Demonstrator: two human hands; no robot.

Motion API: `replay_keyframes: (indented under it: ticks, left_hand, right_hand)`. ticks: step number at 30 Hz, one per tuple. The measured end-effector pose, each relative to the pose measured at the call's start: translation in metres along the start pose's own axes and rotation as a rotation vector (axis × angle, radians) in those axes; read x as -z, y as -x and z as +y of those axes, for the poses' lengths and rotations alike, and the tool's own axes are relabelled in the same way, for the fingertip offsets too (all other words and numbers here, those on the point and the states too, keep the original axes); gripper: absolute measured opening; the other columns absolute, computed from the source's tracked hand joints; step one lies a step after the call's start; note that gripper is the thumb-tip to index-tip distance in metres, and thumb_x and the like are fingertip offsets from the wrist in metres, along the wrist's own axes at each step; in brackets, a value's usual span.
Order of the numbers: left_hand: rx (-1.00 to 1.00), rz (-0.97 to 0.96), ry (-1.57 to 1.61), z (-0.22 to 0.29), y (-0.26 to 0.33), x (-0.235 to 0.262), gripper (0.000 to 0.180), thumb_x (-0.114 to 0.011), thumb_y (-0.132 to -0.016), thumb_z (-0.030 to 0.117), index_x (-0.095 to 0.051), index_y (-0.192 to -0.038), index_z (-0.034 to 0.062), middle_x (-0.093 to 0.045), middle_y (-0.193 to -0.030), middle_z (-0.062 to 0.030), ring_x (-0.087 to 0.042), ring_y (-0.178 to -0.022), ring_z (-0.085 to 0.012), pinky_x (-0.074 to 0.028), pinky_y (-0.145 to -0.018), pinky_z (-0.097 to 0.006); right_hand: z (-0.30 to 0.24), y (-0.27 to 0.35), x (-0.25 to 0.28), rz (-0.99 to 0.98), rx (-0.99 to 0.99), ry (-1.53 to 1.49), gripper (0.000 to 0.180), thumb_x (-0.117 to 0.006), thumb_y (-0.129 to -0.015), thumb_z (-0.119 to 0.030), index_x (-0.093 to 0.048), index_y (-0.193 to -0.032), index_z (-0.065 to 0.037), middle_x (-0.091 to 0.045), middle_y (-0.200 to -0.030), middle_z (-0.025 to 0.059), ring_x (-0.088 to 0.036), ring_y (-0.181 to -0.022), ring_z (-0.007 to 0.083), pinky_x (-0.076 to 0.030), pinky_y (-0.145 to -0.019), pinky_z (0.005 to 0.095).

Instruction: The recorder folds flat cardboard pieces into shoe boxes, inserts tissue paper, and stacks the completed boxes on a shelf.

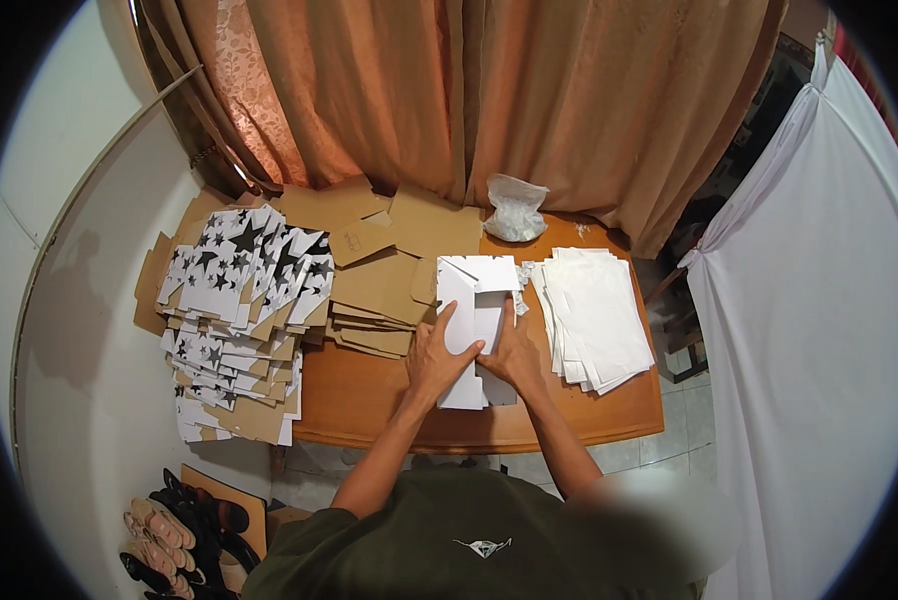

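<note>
A partly folded white cardboard box [461, 390] lies on the wooden table in front of me, its panels raised and a flap at the far end bent inward. Dark marks show along its far edge. My left hand [437, 358] grips its left side, index finger stretched along the panel and thumb pointing right; the other fingers are mostly hidden. On the opposite side my right hand [512, 355] holds the right edge, one finger reaching up the panel. Both thumbs nearly meet at the middle of the box.
Star-printed cardboard pieces [234, 270] pile up at the left, beside stacked brown cardboard sheets [374, 285]. White sheets [594, 315] lie on the table [359, 400] at the right. A clear plastic bag [516, 212] stands at the back. Shoes [169, 535] sit lower left.
</note>
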State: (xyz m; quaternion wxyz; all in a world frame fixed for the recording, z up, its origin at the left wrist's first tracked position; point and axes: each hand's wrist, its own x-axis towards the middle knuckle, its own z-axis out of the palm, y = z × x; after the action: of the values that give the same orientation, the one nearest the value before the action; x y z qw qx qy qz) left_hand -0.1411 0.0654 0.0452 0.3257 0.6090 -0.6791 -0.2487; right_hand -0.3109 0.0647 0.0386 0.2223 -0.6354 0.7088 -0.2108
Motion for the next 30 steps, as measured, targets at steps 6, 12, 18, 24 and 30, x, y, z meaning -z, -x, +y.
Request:
replay_keyframes:
  ticks: [6, 12, 18, 24, 30]
  left_hand:
    - [0.082, -0.054, -0.016, 0.011, -0.001, 0.012, 0.088, -0.081, -0.079, 0.055, -0.047, -0.153, 0.0214, -0.061, -0.115, -0.0216, -0.062, -0.11, -0.0396, -0.052, -0.094, -0.048]
    - [-0.006, 0.019, 0.056, -0.018, -0.009, 0.006, 0.088, -0.08, -0.08, 0.052, -0.045, -0.155, 0.0233, -0.06, -0.104, -0.0188, -0.064, -0.1, -0.0376, -0.053, -0.088, -0.049]
    - [-0.047, -0.01, 0.226, -0.024, -0.021, 0.001, 0.081, -0.076, -0.085, 0.041, -0.041, -0.155, 0.0201, -0.065, -0.116, -0.0248, -0.066, -0.105, -0.038, -0.054, -0.087, -0.047]
    - [0.086, -0.146, 0.494, -0.024, -0.032, 0.014, 0.071, -0.069, -0.091, 0.027, -0.041, -0.155, 0.0142, -0.068, -0.082, -0.0116, -0.064, -0.068, -0.0187, -0.052, -0.065, -0.034]
    - [0.122, -0.228, 0.416, -0.042, -0.037, 0.026, 0.071, -0.068, -0.092, 0.031, -0.041, -0.156, 0.0154, -0.069, -0.085, -0.0156, -0.066, -0.068, -0.0234, -0.054, -0.067, -0.037]
  right_hand:
    - [0.007, -0.003, -0.008, 0.029, 0.041, -0.078, 0.127, -0.084, -0.065, -0.031, -0.008, -0.163, -0.004, -0.042, -0.142, 0.0383, -0.065, -0.105, 0.0534, -0.056, -0.093, 0.0514]
    - [0.016, -0.016, 0.003, -0.043, 0.21, -0.404, 0.122, -0.085, -0.062, -0.032, -0.021, -0.158, 0.009, -0.047, -0.141, 0.0377, -0.054, -0.126, 0.0477, -0.047, -0.109, 0.047]
    - [0.032, -0.017, 0.011, -0.046, 0.18, -0.246, 0.12, -0.083, -0.064, -0.031, -0.02, -0.159, 0.007, -0.045, -0.149, 0.0355, -0.05, -0.136, 0.0459, -0.041, -0.115, 0.0443]
    - [0.063, -0.03, 0.02, -0.348, -0.048, -0.493, 0.121, -0.083, -0.066, -0.03, -0.016, -0.164, -0.005, -0.044, -0.151, 0.0341, -0.05, -0.137, 0.0437, -0.045, -0.111, 0.046]
    - [0.06, -0.02, 0.038, -0.553, -0.069, -0.663, 0.11, -0.073, -0.075, -0.025, -0.012, -0.167, -0.019, -0.045, -0.15, 0.0312, -0.063, -0.115, 0.0316, -0.054, -0.091, 0.0442]
